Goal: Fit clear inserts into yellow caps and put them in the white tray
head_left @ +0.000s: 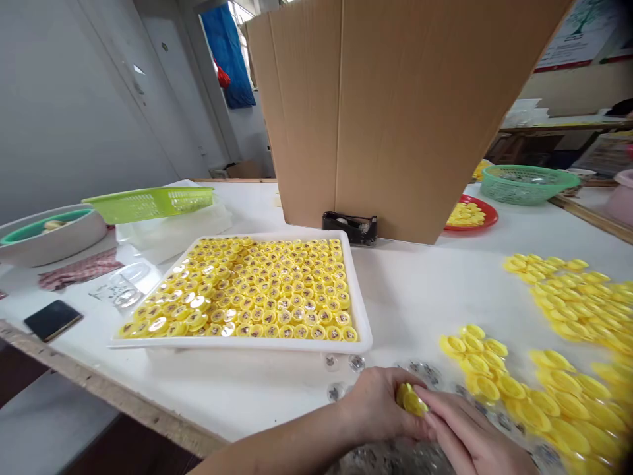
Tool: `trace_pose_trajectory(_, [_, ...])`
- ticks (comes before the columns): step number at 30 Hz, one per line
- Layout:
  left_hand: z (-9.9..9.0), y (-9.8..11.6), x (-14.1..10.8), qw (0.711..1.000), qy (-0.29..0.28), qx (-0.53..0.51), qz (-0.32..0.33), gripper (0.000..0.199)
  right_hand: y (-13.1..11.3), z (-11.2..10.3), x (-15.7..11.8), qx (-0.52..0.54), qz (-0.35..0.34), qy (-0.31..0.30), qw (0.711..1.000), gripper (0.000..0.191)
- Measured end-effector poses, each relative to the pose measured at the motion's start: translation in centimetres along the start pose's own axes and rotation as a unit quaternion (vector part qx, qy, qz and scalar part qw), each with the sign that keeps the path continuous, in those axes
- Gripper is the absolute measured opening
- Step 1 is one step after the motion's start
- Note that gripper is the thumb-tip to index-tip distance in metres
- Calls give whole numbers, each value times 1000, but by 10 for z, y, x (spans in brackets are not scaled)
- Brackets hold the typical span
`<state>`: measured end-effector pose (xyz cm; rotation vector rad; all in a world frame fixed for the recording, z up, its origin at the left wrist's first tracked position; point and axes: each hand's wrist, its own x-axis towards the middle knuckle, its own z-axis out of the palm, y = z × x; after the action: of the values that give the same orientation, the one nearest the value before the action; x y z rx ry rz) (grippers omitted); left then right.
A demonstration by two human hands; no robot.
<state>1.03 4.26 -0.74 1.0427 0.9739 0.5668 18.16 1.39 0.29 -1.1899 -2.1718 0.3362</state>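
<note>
- the left hand (378,406) and right hand (469,432) are together, both clamped on one yellow plastic cap (409,400); it sits between the fingers, partly hidden, low over the near edge of the desk (410,310);
- clear plastic discs (356,363) lie loose around the hands; more show under the wrists;
- just ahead, a white tray (242,346) looks full, its yellow caps (237,290) standing in close rows out to the walls; glints suggest a clear disc in each, too small to be sure;
- to the right, loose yellow caps (558,396) lie in two spread heaps outside the tray, so that much remains unranked;
- farther off, a red plate (487,214) holds more caps; a cardboard box (390,112) stands behind a tape dispenser (349,228);
</note>
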Motion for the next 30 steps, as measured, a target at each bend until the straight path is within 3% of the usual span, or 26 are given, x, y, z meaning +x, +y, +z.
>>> trace_pose_trajectory(4, [-2,15,-23,993,-87,-42,69,39,-20,-24,8,85,65,-78,991,27])
trace_pose_trajectory(6, [-4,23,-32,985,-137,-83,71,32,-27,-32,13,135,85,-101,982,27])
trace_pose_trajectory(9, [-6,29,-39,977,-165,-125,55,28,-29,-39,16,191,112,-109,969,30])
trace_pose_trajectory(13, [-4,24,-39,975,-157,-153,24,33,-24,-42,16,257,120,-116,952,32])
trace_pose_trajectory(19, [-2,12,-33,966,-161,-199,26,42,-12,-40,14,372,146,-124,908,17])
trace_pose_trajectory(22, [-1,8,-31,965,-141,-220,25,42,-11,-37,11,372,155,-101,910,16])
trace_pose_trajectory(27, [5,7,-28,971,-82,-217,50,39,-18,-24,10,289,175,-34,941,5])
trace_pose_trajectory(30, [9,6,-25,970,-53,-230,57,36,-21,-15,11,291,214,-3,932,6])
